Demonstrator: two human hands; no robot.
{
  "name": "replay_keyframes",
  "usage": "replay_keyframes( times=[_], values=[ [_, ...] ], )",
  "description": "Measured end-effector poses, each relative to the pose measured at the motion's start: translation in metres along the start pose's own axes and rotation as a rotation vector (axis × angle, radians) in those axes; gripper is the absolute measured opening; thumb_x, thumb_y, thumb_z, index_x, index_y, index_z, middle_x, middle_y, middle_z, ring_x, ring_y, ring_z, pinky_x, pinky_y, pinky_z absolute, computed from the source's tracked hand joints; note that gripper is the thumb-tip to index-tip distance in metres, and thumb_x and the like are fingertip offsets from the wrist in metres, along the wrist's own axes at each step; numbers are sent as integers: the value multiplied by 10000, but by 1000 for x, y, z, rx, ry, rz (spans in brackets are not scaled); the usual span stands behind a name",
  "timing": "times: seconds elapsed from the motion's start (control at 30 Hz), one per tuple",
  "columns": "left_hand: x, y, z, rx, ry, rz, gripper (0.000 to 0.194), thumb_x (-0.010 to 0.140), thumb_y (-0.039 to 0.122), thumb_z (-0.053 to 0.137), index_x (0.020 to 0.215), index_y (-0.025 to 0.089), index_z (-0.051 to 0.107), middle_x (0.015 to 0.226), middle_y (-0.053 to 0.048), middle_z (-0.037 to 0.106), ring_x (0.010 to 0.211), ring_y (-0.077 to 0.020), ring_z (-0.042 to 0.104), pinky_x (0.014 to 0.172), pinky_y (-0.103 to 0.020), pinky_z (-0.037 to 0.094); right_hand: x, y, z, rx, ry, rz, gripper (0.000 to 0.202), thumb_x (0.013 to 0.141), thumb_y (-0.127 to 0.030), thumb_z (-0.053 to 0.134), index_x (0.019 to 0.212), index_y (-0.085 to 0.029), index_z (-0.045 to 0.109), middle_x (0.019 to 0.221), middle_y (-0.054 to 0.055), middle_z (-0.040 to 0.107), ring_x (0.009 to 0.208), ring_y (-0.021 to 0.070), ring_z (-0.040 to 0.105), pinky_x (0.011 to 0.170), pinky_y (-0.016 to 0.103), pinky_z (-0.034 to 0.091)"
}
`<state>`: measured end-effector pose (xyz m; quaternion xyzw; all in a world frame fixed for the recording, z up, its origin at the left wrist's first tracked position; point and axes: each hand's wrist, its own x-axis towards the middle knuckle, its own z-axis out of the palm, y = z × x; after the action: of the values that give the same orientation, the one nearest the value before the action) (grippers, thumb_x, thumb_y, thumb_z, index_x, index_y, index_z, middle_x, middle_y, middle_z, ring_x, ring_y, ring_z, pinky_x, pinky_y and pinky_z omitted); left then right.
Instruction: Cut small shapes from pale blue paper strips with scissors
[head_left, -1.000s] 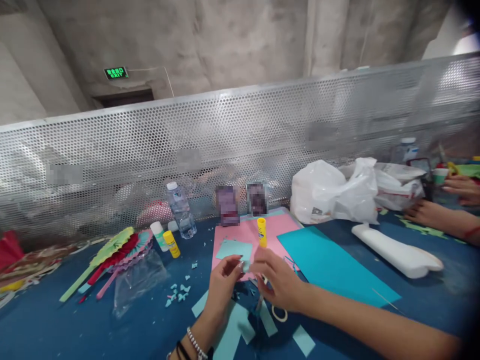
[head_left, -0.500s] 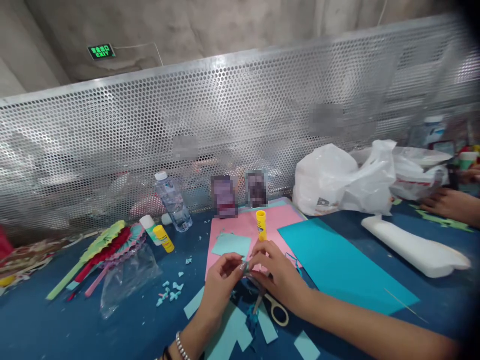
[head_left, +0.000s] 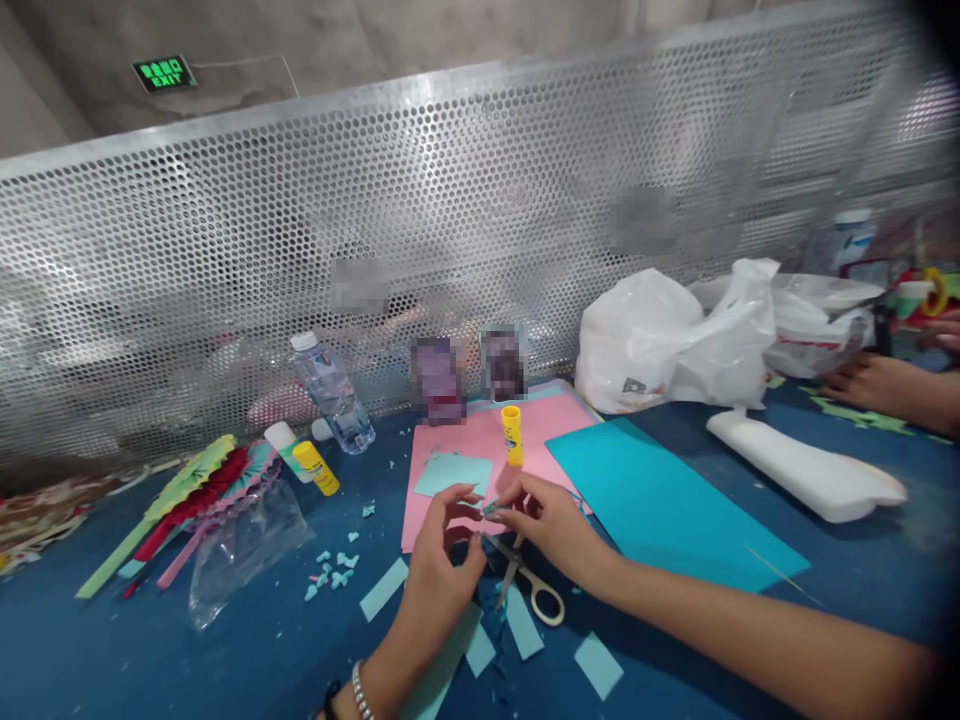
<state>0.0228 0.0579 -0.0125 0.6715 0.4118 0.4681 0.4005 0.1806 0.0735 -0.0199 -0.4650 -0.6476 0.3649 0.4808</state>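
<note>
My right hand (head_left: 551, 525) pinches a small curled bit of teal paper (head_left: 491, 508) between thumb and fingertips. Just left of it is my left hand (head_left: 444, 560), its thumb and fingers apart in a loose curve, with the fingertips close to the paper bit. Below the hands lies a pair of scissors (head_left: 546, 601) with pale handles, partly covered by my fingers. Around them are light-blue paper strips (head_left: 523, 622) and dark teal scraps. Beyond my hands, a yellow glue stick (head_left: 512, 436) stands upright on pink paper (head_left: 536, 415), beside a light-blue sheet (head_left: 454, 474).
A teal sheet (head_left: 667, 510) lies to the right, near a white padded piece (head_left: 806, 465) and white plastic bags (head_left: 637, 340). On the left are paper fans (head_left: 184, 500), another glue stick (head_left: 316, 468) and a water bottle (head_left: 334, 395). A co-worker's hand (head_left: 870, 385) is far right.
My left thumb and fingers have spread away from the small paper bit, which stays pinched in my right hand. The whole view has shifted slightly.
</note>
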Motion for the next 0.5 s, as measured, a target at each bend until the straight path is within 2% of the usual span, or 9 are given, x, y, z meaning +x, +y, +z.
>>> replay_keyframes(
  times=[0.07, 0.23, 0.4, 0.5],
  values=[
    [1, 0, -1, 40, -2, -26, 375, 767, 192, 544, 1135, 194, 468, 1041, -71, 556, 903, -170, 554, 755, -266, 470, -1, 0, -1, 42, -24, -2, 107, 721, -272, 610, 708, -180, 556, 625, -33, 523, 550, 93, 451, 496, 204, 346],
    [5, 2, -5, 85, -71, -114, 175, 731, 272, 609, 841, 155, 678, 884, -59, 651, 797, -180, 588, 702, -241, 450, -1, -1, -3, 6, -53, -21, 122, 700, -297, 634, 729, -183, 600, 666, -23, 554, 569, 96, 448, 509, 212, 340],
    [7, 4, -7, 8, -52, -151, 191, 709, 307, 631, 809, 164, 708, 799, -41, 685, 762, -178, 600, 672, -222, 437, -1, -5, -3, -49, -87, -92, 102, 740, -280, 595, 746, -179, 591, 725, -1, 549, 622, 110, 480, 517, 216, 364],
    [8, 3, -8, -14, -8, -168, 202, 699, 320, 636, 777, 149, 711, 766, -46, 689, 738, -176, 600, 669, -225, 437, -3, -17, -16, -133, -112, -216, 170, 782, -283, 551, 924, -195, 581, 845, 28, 556, 700, 127, 511, 580, 238, 421]
  ],
)
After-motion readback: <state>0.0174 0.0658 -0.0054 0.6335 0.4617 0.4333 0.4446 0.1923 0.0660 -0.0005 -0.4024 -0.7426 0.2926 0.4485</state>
